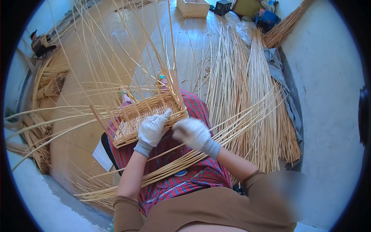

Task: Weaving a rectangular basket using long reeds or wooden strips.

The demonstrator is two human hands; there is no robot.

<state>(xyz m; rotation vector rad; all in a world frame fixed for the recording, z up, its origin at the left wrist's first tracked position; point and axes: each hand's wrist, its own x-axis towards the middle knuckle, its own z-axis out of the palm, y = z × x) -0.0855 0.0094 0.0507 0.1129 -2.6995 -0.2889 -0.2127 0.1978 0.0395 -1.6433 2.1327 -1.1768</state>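
A half-woven rectangular wicker basket [131,125] rests tilted on my lap, with long upright rods rising from its sides. My left hand [152,129], in a white glove, grips the basket's near wall, its thumb or a finger lying over the rim. At the near right corner is my right hand [193,133], also gloved; motion smears its fingers, so whether they hold a rod cannot be told. A bundle of peeled willow rods [181,164] lies across my lap, below both hands. A plaid red cloth [201,176] covers my legs.
Long rods [247,96] are spread over the floor to the right, against a grey cloth [276,63]. A finished-looking wicker basket [193,8] stands far ahead. Rod bundles [50,83] lie at left, where another person [39,44] sits farther off. A white wall [328,116] bounds the right.
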